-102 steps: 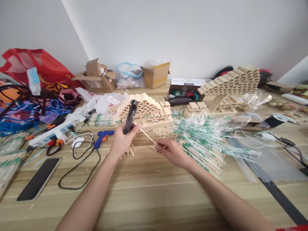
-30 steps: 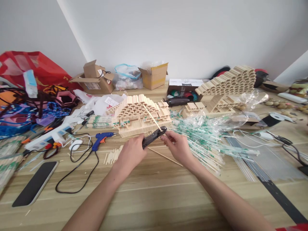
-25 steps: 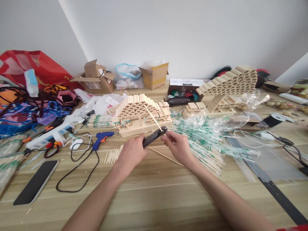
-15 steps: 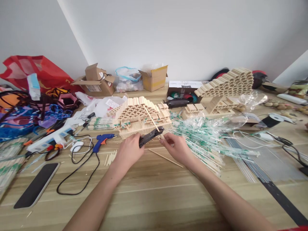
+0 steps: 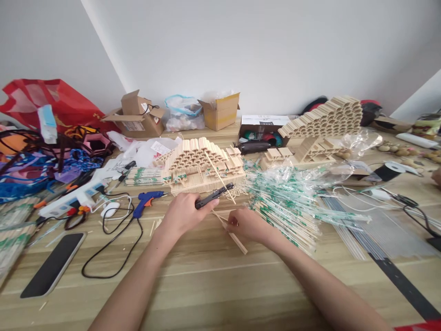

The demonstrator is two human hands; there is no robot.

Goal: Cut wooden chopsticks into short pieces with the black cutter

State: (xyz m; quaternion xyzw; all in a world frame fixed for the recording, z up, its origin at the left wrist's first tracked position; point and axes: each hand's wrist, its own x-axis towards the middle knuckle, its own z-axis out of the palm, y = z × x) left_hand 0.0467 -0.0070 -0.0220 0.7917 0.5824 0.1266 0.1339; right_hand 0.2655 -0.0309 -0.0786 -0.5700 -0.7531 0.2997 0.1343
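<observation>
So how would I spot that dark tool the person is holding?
Start at the big pale wooden-stick honeycomb model on the wood-grain table. Just in front of it, the person's left hand grips a slim black plier-like tool; it is the only dark thing held, among pale sticks.

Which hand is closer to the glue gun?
Left. The left hand is just right of the glue gun, not touching it; the right hand is farther right, beyond the left hand.

Matt blk plastic cutter (image 5: 212,196), rough raw-wood sticks (image 5: 203,168) at 12 o'clock, glossy clear plastic wrappers (image 5: 282,197) at 3, smooth blue plastic glue gun (image 5: 148,203) at 9, satin wood-grain tabletop (image 5: 220,285).
</observation>
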